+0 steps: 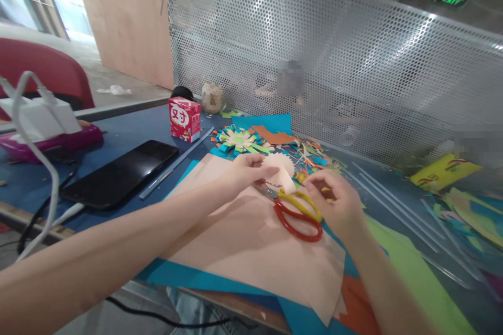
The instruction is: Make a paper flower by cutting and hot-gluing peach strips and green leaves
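Observation:
My left hand (251, 170) is closed on a cream paper piece (281, 165) with a fringed, zigzag edge, pinching it between thumb and fingers. Just under that piece lies a pair of scissors (296, 220) with one red and one yellow handle, its blade tips hidden near my left fingers. My right hand (334, 196) is beside the yellow handle, fingers curled in a pinch; what is in them, if anything, I cannot make out. Large peach paper sheets (243, 246) lie beneath both hands, over blue paper (196, 275).
Behind my hands are a layered paper flower (239, 138) and coloured paper scraps (310, 154). A black phone (121, 172), a red box (184, 119) and a power strip (90, 136) stand left. Clear thin sticks (396, 209) lie right. A perforated metal screen (314, 47) borders the back.

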The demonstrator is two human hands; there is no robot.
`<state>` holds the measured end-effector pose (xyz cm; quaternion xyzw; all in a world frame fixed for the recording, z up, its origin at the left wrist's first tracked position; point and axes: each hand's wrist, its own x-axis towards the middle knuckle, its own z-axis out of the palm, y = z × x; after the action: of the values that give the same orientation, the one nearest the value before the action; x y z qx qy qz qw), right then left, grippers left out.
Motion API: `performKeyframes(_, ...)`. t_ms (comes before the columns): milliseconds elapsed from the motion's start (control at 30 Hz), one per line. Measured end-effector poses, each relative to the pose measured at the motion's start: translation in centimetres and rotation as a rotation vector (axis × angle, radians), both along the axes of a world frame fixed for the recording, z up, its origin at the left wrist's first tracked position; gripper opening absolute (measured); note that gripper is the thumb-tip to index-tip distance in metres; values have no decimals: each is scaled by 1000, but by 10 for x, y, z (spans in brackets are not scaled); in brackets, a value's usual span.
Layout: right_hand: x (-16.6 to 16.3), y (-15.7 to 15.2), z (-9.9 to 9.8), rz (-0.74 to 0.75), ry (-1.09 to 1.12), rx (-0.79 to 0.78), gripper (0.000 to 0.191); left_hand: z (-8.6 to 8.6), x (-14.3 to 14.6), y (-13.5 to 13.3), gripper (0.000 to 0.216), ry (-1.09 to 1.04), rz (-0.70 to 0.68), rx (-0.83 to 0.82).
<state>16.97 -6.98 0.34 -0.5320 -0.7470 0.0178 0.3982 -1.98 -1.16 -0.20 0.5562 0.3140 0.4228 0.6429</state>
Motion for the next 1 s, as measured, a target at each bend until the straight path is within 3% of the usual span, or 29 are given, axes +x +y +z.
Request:
performKeyframes(133, 5, 5, -2, 26, -40, 120, 38, -4, -3, 5, 21, -185, -82, -295)
performKeyframes(200, 4, 7, -3, 71, -101, 130, 43, -2, -2, 3, 14, -187, -177, -377)
performKeyframes(333, -5, 4, -3, 77, -150, 95, 35, 7, 3, -5, 4, -123, -244, -482)
performKeyframes(500, -10, 0, -3, 48, -11, 57, 18, 11, 5, -12, 5, -47, -263, -532)
performKeyframes(700, -12, -1, -2, -6, 189, 29, 7, 4, 4, -3, 44, -5, -368, -476)
performKeyframes(800, -12, -3, 0, -25, 247, 22, 6, 5, 2, -2, 50, 63, -190, -286)
performKeyframes(900, -12, -4, 1, -22, 244, 18, 5, 9, -2, -7, 39, 184, 24, 216)
performKeyframes(1000, -12, -5, 2, 19, 203, 22, 3, 11, -6, -14, 44, 217, 47, 605)
